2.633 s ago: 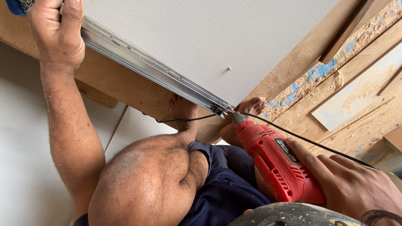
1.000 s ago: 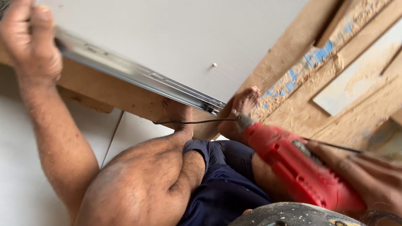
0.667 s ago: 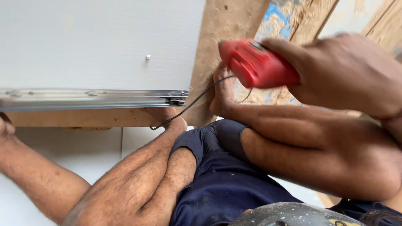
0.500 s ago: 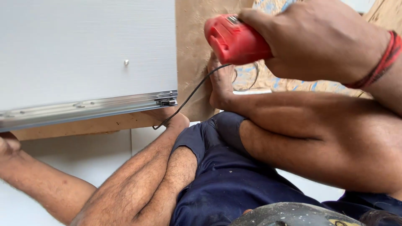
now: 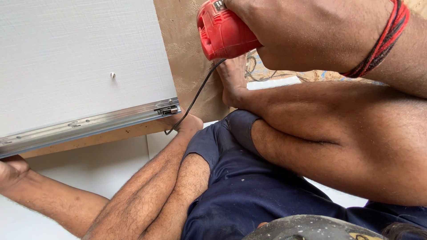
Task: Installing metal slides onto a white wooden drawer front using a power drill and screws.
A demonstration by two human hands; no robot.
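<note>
I'm steadying the white board (image 5: 80, 62) on the left, its metal slide rail (image 5: 89, 123) running along the near edge, my left hand (image 5: 11, 171) hooked under the rail end, fingers mostly hidden. My right hand (image 5: 307, 33) is clamping fully around the red drill (image 5: 224, 33) at top. Its black cord (image 5: 191, 102) is dangling near the rail and could snag, I reckon. The small screw (image 5: 112, 75) is sticking out.

Red and black thread band (image 5: 378, 44) on right wrist, approx 1 o'clock. Dark navy shorts (image 5: 249, 191), dusty w/ pale specks, 6 o'clock. Arms bare, no sleeves.
</note>
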